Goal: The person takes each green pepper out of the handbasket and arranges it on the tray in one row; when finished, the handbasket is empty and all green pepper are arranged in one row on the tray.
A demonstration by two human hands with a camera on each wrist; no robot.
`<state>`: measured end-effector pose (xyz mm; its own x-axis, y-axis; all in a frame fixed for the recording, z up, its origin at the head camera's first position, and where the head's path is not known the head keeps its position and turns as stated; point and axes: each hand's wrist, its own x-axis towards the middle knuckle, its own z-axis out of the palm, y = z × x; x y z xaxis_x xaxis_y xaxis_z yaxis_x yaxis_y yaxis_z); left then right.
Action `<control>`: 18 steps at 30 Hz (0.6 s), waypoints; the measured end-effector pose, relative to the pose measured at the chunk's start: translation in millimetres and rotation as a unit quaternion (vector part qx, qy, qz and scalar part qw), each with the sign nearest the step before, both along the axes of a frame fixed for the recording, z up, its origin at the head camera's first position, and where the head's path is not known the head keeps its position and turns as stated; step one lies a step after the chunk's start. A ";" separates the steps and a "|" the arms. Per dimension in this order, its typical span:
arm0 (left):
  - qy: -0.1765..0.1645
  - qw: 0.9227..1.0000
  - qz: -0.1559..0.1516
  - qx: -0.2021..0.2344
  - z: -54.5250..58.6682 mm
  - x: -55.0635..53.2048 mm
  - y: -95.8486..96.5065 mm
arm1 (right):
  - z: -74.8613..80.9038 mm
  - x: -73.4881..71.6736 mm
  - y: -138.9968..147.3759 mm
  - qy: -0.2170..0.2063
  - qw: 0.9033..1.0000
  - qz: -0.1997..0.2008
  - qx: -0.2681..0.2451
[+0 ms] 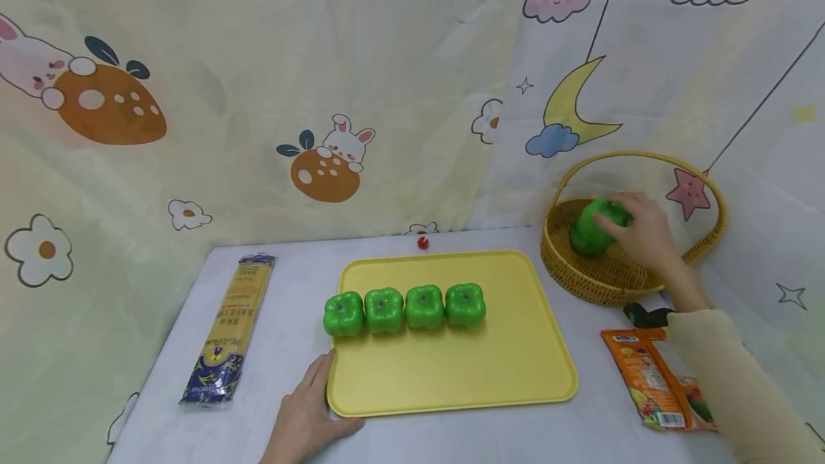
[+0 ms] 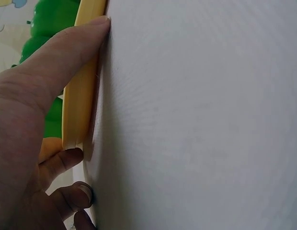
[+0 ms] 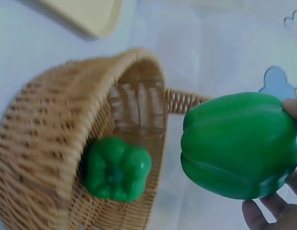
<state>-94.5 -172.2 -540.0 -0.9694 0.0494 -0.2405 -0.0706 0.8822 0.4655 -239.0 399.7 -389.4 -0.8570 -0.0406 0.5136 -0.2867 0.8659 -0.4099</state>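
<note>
My right hand (image 1: pixel 644 228) grips a green bell pepper (image 3: pixel 242 143) above the wicker basket (image 1: pixel 612 295) at the right. Inside that basket lies another green bell pepper (image 3: pixel 117 170), partly covered by the held one in the head view. Several more green bell peppers (image 1: pixel 424 306) stand in a row across the yellow tray (image 1: pixel 451 371), the leftmost overlapping its left rim. At the tray's front left corner my left hand (image 1: pixel 303 414) holds on, thumb (image 2: pixel 72 50) against the front edge and fingers along the left side.
A spaghetti packet (image 1: pixel 228 331) lies left of the tray. Right of it are an orange packet (image 1: pixel 651 378), partly under the right sleeve (image 1: pixel 735 378), and a dark green object (image 1: pixel 644 316). A small red item (image 1: pixel 422 243) sits behind the tray. The basket's handle (image 1: pixel 634 155) arches upright.
</note>
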 end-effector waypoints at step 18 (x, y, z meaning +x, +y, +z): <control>0.001 1.000 0.001 -0.005 -0.7 0.7 0.8 | -20.3 31.5 -50.7 0.082 0.988 0.129 -0.006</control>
<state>-93.8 -171.4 -540.6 -0.9699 0.0458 -0.2390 -0.0708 0.8867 0.4569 -207.6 349.0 -409.7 -0.7244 -0.2391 0.6466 -0.5603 0.7507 -0.3501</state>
